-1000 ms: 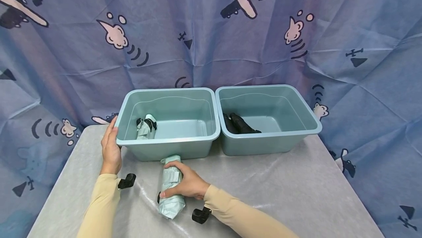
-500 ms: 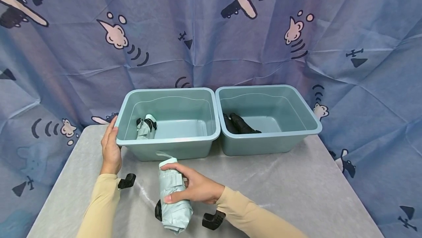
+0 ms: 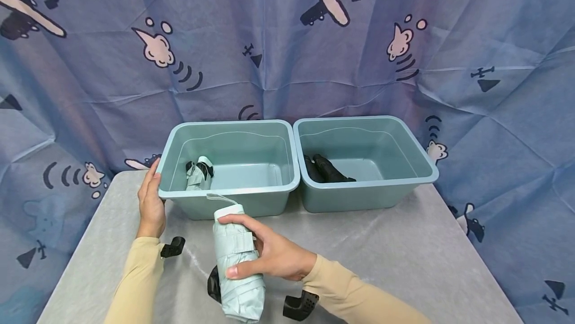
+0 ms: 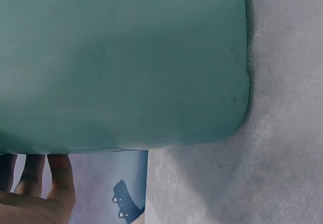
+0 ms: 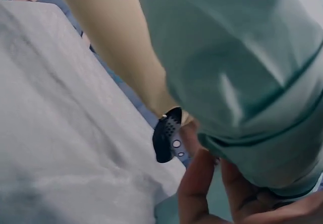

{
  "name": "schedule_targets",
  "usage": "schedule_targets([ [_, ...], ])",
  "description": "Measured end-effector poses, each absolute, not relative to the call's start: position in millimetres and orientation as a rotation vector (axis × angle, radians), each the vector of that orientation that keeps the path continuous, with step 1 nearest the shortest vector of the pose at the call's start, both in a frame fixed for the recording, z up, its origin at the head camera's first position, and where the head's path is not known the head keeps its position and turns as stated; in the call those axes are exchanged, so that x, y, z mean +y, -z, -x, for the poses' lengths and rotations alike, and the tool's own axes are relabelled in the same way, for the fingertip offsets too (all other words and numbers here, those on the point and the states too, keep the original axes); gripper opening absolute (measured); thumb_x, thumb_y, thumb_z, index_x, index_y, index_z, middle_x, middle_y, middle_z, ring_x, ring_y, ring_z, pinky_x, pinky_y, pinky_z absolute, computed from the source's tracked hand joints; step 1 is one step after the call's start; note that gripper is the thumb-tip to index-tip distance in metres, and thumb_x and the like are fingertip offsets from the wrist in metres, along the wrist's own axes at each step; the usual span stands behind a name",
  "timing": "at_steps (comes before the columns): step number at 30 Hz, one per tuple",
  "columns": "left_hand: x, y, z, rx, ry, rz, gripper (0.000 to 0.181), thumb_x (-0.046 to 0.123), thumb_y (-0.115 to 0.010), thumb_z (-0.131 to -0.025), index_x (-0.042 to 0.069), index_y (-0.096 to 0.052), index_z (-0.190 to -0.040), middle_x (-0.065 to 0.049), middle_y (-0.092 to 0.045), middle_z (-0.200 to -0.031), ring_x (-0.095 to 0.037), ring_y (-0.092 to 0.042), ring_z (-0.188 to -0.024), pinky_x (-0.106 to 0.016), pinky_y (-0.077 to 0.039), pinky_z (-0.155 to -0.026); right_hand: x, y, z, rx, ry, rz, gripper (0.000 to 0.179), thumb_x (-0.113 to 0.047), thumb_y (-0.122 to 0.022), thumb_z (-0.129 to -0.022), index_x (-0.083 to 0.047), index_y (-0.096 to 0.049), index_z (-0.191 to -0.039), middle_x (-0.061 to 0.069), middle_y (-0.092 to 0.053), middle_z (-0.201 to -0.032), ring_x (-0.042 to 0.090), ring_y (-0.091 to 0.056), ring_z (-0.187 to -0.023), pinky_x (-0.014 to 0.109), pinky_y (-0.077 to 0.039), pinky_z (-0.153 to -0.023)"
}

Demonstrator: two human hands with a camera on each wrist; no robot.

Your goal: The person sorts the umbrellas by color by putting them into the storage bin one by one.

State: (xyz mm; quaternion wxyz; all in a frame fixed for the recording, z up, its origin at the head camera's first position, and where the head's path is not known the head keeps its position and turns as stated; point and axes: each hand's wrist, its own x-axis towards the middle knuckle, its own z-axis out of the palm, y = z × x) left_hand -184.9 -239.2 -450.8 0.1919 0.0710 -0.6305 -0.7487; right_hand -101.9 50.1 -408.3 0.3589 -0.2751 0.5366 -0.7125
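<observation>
A folded pale mint umbrella (image 3: 238, 264) with a wrist loop at its top is held in my right hand (image 3: 276, 256), thumb and fingers round its side. A black part (image 3: 214, 284) shows at its left side. It hangs tilted in front of the left bin; the right wrist view shows its fabric (image 5: 237, 72) close up above the fingers (image 5: 197, 183). My left hand (image 3: 151, 204) rests against the left side of the left bin (image 3: 229, 191), fingers fairly straight; its fingertips are hidden behind the bin wall in the left wrist view. Another mint folded umbrella (image 3: 197, 176) lies inside that bin.
A second bin (image 3: 368, 196) adjoins on the right, with black folded items, apparently umbrellas (image 3: 330, 169), at its left end. Both bins stand at the back of the grey-covered table (image 3: 404, 259). Behind hangs a blue patterned curtain (image 3: 269, 39).
My right hand has lifted the mint umbrella off the table, bringing it nearer the camera, and its wrist loop now hangs before the left bin. The left hand has not moved.
</observation>
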Motion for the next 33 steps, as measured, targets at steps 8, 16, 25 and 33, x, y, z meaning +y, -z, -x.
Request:
schedule_targets([
  [8, -239, 450, 184, -1.767, 2.106, -0.193, 0.047, 0.022, -0.035, -0.11, 0.014, -0.042, -0.156, -0.012, -0.04, -0.158, -0.024, -0.043, -0.135, -0.021, -0.042, -0.099, 54, 389, 112, 1.42, 1.876, 0.82, 0.085, 0.01, -0.073, -0.084, -0.019, -0.037, -0.155, 0.012, -0.044, -0.134, 0.022, -0.061, -0.108, 0.046, -0.056, -0.091],
  [16, -239, 451, 184, -1.76, 2.104, -0.188, 0.047, 0.022, -0.036, -0.11, 0.013, -0.042, -0.156, -0.013, -0.041, -0.157, -0.024, -0.044, -0.134, -0.021, -0.042, -0.099, 56, 360, 128, 1.505, 1.82, 0.812, 0.084, 0.009, -0.078, -0.079, -0.02, -0.043, -0.151, 0.015, -0.05, -0.124, 0.025, -0.063, -0.103, 0.045, -0.058, -0.084],
  [25, -239, 450, 184, -1.773, 2.119, -0.208, 0.047, 0.024, -0.036, -0.111, 0.015, -0.041, -0.157, -0.011, -0.039, -0.159, -0.025, -0.042, -0.138, -0.022, -0.042, -0.102, 45, 339, 156, 1.585, 1.78, 0.75, 0.078, 0.002, -0.077, -0.084, -0.022, -0.041, -0.149, 0.019, -0.051, -0.12, 0.029, -0.068, -0.095, 0.051, -0.059, -0.08],
  [33, -240, 451, 185, -1.741, 2.127, -0.191, 0.047, 0.022, -0.036, -0.111, 0.013, -0.042, -0.156, -0.013, -0.04, -0.158, -0.024, -0.044, -0.137, -0.022, -0.043, -0.1, 31, 325, 191, 1.685, 1.788, 0.709, 0.074, 0.002, -0.077, -0.086, -0.022, -0.043, -0.147, 0.02, -0.053, -0.117, 0.029, -0.068, -0.091, 0.047, -0.059, -0.08],
])
